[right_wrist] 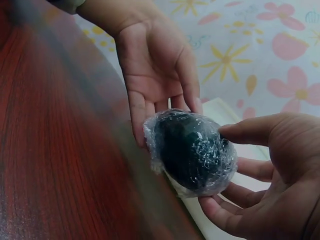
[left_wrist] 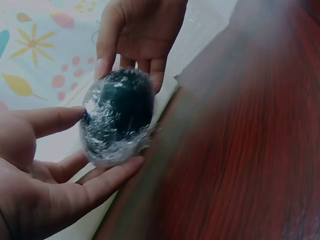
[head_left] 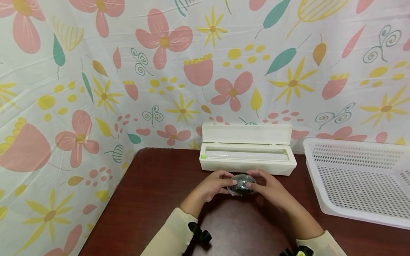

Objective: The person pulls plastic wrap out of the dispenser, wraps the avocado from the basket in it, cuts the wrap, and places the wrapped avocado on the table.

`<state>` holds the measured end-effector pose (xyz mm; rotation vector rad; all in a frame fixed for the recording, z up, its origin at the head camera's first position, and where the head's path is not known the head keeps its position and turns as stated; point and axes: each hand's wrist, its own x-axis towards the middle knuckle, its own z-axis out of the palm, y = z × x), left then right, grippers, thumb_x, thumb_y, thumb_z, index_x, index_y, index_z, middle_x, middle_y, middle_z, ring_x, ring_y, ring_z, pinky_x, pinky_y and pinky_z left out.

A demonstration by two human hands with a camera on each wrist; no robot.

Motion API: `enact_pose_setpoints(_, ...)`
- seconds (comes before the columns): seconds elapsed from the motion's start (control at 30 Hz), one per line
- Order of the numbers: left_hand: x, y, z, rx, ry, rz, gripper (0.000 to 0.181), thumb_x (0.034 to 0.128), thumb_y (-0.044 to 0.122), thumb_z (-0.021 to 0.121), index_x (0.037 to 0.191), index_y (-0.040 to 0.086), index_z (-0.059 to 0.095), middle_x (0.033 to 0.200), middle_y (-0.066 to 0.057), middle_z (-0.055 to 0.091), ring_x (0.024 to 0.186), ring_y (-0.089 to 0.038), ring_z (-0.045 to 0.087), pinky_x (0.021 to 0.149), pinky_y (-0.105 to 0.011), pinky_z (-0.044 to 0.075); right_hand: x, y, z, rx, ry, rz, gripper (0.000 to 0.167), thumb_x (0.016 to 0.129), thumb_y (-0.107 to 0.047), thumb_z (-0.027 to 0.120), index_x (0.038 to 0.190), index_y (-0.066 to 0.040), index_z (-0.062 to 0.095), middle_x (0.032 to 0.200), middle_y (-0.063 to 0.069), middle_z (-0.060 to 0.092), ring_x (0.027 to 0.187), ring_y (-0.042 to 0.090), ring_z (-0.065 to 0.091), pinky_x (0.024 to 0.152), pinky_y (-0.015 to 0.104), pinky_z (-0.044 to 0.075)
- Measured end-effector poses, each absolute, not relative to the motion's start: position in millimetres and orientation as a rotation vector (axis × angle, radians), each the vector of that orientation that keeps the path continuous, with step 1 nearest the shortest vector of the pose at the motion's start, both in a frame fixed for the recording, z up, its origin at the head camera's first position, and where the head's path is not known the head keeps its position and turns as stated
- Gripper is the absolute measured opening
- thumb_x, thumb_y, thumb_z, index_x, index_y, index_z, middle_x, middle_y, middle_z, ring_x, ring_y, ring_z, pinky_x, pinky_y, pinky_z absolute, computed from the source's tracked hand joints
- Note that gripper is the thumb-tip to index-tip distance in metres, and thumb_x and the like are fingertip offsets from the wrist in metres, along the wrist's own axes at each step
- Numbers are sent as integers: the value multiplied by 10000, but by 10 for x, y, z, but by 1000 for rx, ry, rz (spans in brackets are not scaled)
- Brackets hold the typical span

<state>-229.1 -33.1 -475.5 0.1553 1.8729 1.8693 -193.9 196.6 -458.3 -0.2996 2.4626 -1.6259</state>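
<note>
Between both hands is a dark, egg-shaped thing (head_left: 242,184) wrapped in crinkled cling film. My left hand (head_left: 212,185) grips one end, thumb on the near side and the other fingers beneath and behind. At the opposite end my right hand (head_left: 272,189) pinches it between thumb and fingers. In the left wrist view the wrapped dark thing (left_wrist: 119,117) shows shiny, clinging film with a loose fold at its lower edge. The right wrist view shows bunched film at one end of the wrapped thing (right_wrist: 192,150). Just behind stands a white cling film dispenser (head_left: 246,165), lid raised, with a roll inside.
A white perforated basket (head_left: 326,199) stands on the right of the dark red wooden table (head_left: 141,199). A small green piece (head_left: 203,156) sits at the dispenser's left end. Flower-printed cloth (head_left: 179,81) hangs behind the table and along its left side.
</note>
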Motion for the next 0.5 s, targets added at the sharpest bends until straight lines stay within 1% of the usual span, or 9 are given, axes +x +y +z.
enact_pose_setpoints(0.1,-2292,-362,-4765,171,1968,1761,326,925,181,730,1197,24,642,1200,-92,632,992,-188,681,915,-379,575,-1936,1964,-4613,-298,2436,-1595,498,948,-287,710,1369,-68,559,1377,185,591,1304,350,549,873,271,522)
enact_pose_setpoints(0.17,-2294,-379,-4769,193,2042,1684,320,920,202,740,1188,44,662,1177,-78,645,991,-172,668,921,-368,562,-1932,1957,-4630,-292,2423,-1565,505,950,-298,705,1378,-75,554,1378,184,594,1285,338,565,878,303,523)
enact_pose_setpoints(0.27,-2295,-400,-4776,250,2152,1566,302,920,237,744,1172,79,694,1120,-49,669,954,-138,638,876,-339,547,-1924,1942,-4653,-280,2389,-1542,506,955,-293,696,1386,-76,544,1370,193,601,1220,297,603,873,341,526)
enact_pose_setpoints(0.37,-2301,-413,-4782,290,2217,1497,292,919,261,746,1161,100,717,1079,-27,688,924,-117,611,823,-312,525,-1923,1928,-4667,-276,2360,-1546,495,955,-272,693,1382,-72,541,1354,199,610,1157,251,623,862,350,530)
enact_pose_setpoints(0.5,-2303,-428,-4770,291,2244,1462,287,907,265,758,1147,109,728,1089,-23,692,920,-122,615,791,-306,519,-1934,1920,-4674,-290,2332,-1560,480,958,-243,688,1376,-61,539,1334,200,619,1138,234,623,848,338,535)
